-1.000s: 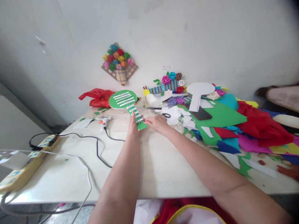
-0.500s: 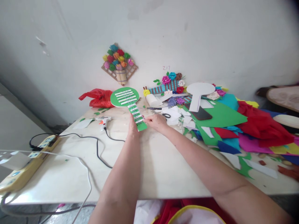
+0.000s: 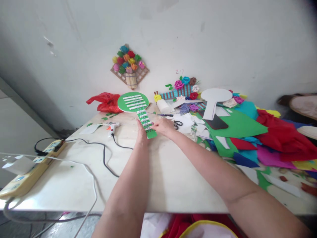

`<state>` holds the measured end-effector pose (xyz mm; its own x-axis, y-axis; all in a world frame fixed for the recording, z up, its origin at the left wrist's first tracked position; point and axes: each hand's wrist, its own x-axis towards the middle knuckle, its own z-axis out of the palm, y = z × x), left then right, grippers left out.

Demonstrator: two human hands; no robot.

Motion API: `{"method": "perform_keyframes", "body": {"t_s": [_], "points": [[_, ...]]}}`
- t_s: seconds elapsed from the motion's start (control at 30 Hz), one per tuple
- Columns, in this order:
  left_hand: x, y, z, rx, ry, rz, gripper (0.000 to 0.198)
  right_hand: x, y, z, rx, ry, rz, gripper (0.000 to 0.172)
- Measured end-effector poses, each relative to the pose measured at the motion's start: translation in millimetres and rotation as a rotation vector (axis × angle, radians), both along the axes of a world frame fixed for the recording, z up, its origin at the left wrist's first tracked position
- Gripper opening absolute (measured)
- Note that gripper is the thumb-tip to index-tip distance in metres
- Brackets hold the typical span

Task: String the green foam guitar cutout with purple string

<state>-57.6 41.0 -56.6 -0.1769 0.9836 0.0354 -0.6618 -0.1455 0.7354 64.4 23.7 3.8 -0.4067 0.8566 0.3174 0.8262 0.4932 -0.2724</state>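
Note:
A green paddle-shaped paper craft (image 3: pixel 133 102), with a round head and a narrow neck, is held up over the table. White strips cross it, and thin dark strings run along its length. My left hand (image 3: pixel 141 132) grips the neck from its left side, thumb against the edge. At the lower right of the neck, my right hand (image 3: pixel 163 126) is closed in a pinch, its fingertips at the strips and strings near the row of small dark dots. Whatever lies between those fingertips is too small to make out.
A white glue gun (image 3: pixel 112 129) lies left, its black cord running to a yellow power strip (image 3: pixel 32 170). Black-handled scissors (image 3: pixel 177 124), paper scraps, a phone (image 3: pixel 216 123) and a white paddle-shaped cutout (image 3: pixel 211 102) lie right, beside colored sheets. A red plastic bag (image 3: pixel 109 103) sits behind.
My right fingertips have moved slightly left, closer onto the lower neck of the craft. My left hand keeps its grip. The whole view has shifted a little.

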Motion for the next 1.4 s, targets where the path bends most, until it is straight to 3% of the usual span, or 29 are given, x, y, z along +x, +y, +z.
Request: {"method": "perform_keyframes", "body": {"t_s": [0.1,0.23,0.47,0.6,0.93,1.4], "points": [[0.3,-1.6,0.0,0.001,0.005,0.002,0.060,-1.8,-0.6,0.4,0.043,-0.045,0.034,0.034],[2.1,-2.4,-2.1,0.074,0.018,0.113,0.039,-1.7,-0.1,1.0,0.087,-0.063,0.058,0.036],[4.3,-2.9,-2.9,0.113,0.040,0.181,0.039,-4.5,2.7,7.9,0.020,-0.045,0.085,0.023],[3.7,-2.3,-3.6,0.124,0.038,0.169,0.038,0.0,1.0,8.7,0.054,-0.034,0.137,0.021],[2.9,-10.5,7.4,-0.010,-0.021,0.052,0.042,24.1,6.4,16.2,0.065,-0.141,0.094,0.025],[3.6,-7.1,6.0,-0.025,-0.026,0.067,0.042,21.2,-0.8,16.8,0.148,-0.279,0.106,0.029]]}}
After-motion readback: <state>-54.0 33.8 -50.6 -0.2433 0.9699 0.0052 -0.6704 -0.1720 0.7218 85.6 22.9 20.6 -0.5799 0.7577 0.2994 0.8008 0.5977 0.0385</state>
